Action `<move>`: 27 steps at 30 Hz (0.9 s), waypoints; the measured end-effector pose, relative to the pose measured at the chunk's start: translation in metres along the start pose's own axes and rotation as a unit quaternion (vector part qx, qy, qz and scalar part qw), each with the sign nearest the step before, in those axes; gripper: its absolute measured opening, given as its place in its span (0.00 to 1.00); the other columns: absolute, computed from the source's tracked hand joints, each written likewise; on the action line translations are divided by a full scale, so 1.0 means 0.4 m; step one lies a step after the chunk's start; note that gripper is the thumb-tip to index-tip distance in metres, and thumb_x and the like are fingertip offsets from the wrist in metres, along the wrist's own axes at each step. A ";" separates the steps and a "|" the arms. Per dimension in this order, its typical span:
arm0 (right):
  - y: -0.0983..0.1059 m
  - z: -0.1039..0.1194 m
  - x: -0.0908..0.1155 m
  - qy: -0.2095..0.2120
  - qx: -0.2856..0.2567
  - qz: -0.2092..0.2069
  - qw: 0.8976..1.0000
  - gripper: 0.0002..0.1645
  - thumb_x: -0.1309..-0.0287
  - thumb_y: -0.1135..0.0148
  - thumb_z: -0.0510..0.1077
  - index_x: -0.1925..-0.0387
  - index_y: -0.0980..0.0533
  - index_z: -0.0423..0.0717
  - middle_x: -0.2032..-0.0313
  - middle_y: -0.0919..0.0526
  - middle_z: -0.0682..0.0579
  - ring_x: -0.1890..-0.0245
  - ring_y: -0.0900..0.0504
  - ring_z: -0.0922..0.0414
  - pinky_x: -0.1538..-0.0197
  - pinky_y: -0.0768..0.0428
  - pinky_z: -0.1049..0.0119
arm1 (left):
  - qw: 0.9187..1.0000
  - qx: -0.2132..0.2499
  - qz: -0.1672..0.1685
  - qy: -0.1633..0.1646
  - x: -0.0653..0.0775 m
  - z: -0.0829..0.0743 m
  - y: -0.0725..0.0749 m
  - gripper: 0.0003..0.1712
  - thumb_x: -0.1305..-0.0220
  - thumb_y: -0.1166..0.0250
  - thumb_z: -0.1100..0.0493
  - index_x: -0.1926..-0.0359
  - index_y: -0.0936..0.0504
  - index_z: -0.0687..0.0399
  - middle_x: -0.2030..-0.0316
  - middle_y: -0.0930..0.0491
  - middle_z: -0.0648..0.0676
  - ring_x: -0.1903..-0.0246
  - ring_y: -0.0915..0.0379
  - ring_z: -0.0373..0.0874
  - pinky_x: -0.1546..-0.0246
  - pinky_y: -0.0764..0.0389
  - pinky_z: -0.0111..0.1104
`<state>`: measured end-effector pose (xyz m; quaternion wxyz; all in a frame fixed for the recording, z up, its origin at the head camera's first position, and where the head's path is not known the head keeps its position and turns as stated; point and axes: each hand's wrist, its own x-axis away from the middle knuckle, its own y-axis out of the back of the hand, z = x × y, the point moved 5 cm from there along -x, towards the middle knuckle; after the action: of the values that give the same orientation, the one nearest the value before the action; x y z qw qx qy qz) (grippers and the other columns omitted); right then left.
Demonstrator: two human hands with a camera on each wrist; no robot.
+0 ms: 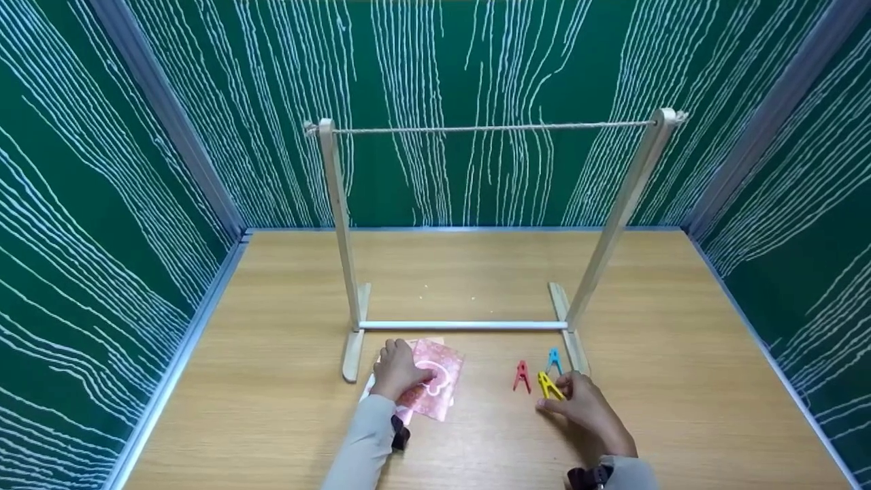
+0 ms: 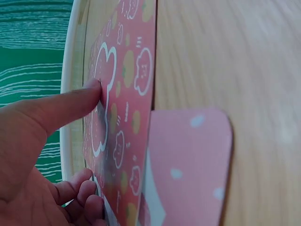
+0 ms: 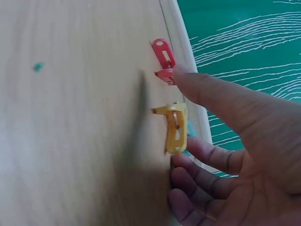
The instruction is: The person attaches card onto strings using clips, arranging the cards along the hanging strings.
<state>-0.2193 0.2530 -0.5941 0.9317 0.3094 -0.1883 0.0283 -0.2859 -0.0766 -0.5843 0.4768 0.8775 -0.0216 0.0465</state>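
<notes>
My left hand is on a pink patterned card with a white bear-like outline. In the left wrist view the thumb presses the printed face of the card, while the other fingers curl at its edge. Another pink card with pale spots lies partly under it. My right hand is around a yellow clothespin, thumb and fingers spread apart. In the right wrist view the fingertips are close to one end of the clothespin; the thumb tip stands apart from it. A red clothespin and a blue clothespin lie close by.
A wooden stand rises behind the cards and clothespins, with a left post, a right post and a white bottom bar. A rope stretches between the post tops. Green walls with white lines surround the wooden table.
</notes>
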 end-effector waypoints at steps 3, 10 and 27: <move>-0.005 -0.003 -0.007 -0.011 0.004 0.003 1.000 0.34 0.56 0.24 0.49 0.54 0.31 0.36 0.64 0.29 0.45 0.65 0.31 0.53 0.65 0.32 0.65 | 1.000 0.004 0.001 0.005 0.000 -0.001 0.002 0.41 0.65 0.20 0.45 0.58 0.29 0.66 0.59 0.31 0.62 0.56 0.32 0.58 0.53 0.28 0.55; -0.013 -0.004 -0.013 -0.002 0.020 -0.012 1.000 0.29 0.53 0.26 0.45 0.57 0.32 0.35 0.62 0.31 0.44 0.63 0.30 0.52 0.63 0.32 0.65 | 1.000 0.010 -0.005 0.015 0.002 -0.007 0.003 0.38 0.67 0.20 0.48 0.60 0.29 0.65 0.60 0.30 0.62 0.56 0.32 0.57 0.52 0.28 0.56; 0.023 -0.003 0.013 -0.032 -0.018 0.001 0.999 0.23 0.41 0.37 0.44 0.49 0.31 0.35 0.51 0.25 0.38 0.55 0.27 0.49 0.50 0.25 0.56 | 0.999 0.024 -0.029 0.014 0.001 -0.014 0.009 0.38 0.69 0.20 0.53 0.59 0.30 0.66 0.63 0.26 0.62 0.58 0.28 0.59 0.53 0.29 0.53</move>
<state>-0.2156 0.2607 -0.5879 0.9306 0.2933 -0.2186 0.0155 -0.2859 -0.0740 -0.5784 0.4573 0.8881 0.0114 0.0459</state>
